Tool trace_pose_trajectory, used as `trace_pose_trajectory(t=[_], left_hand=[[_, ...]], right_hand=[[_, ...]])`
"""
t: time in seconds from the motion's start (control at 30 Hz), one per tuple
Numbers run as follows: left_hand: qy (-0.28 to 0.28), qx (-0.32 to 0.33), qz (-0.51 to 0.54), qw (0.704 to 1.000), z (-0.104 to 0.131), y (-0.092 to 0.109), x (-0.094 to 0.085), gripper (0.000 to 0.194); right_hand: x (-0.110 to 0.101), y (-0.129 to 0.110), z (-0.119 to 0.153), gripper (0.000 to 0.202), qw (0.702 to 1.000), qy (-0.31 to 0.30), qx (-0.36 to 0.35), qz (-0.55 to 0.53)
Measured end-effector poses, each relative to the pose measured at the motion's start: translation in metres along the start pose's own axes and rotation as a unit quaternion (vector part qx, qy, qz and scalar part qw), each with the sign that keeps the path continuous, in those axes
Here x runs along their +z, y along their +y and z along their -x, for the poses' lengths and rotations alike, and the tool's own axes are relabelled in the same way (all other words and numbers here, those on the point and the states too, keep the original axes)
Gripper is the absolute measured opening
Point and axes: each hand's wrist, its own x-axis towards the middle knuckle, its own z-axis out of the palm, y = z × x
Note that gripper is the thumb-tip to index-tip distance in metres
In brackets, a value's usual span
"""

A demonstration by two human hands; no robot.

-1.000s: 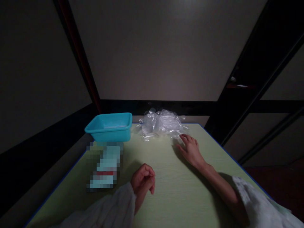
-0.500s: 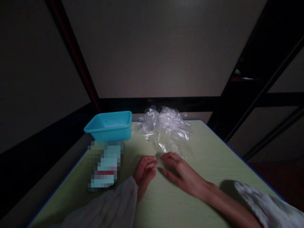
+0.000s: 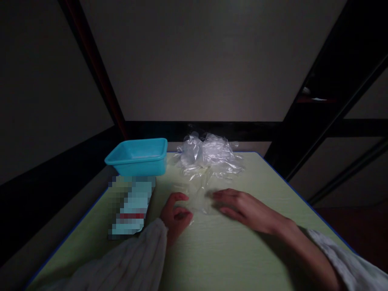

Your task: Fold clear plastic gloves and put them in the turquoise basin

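A thin clear plastic glove, as far as its faint outline shows, lies on the table between my two hands. My left hand is at its left edge, with thumb and fingers curved and apart. A small bit of plastic shows by the thumb tip. My right hand rests over the right side of the plastic, palm down and fingers stretched out, slightly blurred. Just beyond lies a crumpled pile of clear plastic gloves, and the nearer sheet overlaps its front.
A blue plastic basket stands at the table's back left corner. In front of it lies a flat, pixelated object with a pale green face. The pale table has a blue edge; a wall rises behind it.
My hands have moved apart, left hand to the left and right hand to the right. Clear plastic now lies spread in the gap between them. The view has shifted slightly.
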Motion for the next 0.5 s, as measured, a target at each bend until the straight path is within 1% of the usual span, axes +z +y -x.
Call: trace_pose_trajectory(t=[0.07, 0.13, 0.23, 0.33, 0.37, 0.43, 0.5], left_hand=[[0.003, 0.014, -0.025, 1.000, -0.001, 0.001, -0.001, 0.033], [0.008, 0.030, -0.049, 0.998, -0.002, 0.002, -0.003, 0.033], [0.025, 0.049, -0.071, 0.996, -0.007, 0.001, -0.006, 0.035], [0.056, 0.088, -0.091, 0.990, -0.016, -0.004, -0.012, 0.035], [0.067, 0.101, -0.100, 0.988, -0.020, -0.006, -0.015, 0.035], [0.083, 0.118, -0.116, 0.983, -0.028, -0.010, -0.021, 0.033], [0.092, 0.126, -0.134, 0.979, -0.035, -0.011, -0.027, 0.031]], right_hand=[[0.003, 0.014, 0.001, 0.042, 0.999, -0.019, 0.021, 0.030], [0.009, 0.024, 0.003, 0.049, 0.998, -0.034, 0.025, 0.050], [0.017, 0.029, 0.006, 0.053, 0.995, -0.055, 0.035, 0.074], [0.016, 0.019, 0.009, 0.054, 0.992, -0.077, 0.040, 0.093], [0.015, 0.012, 0.010, 0.052, 0.992, -0.074, 0.034, 0.093], [0.009, -0.002, 0.012, 0.045, 0.994, -0.070, 0.015, 0.081], [0.003, -0.015, 0.014, 0.031, 0.995, -0.087, -0.024, 0.048]])
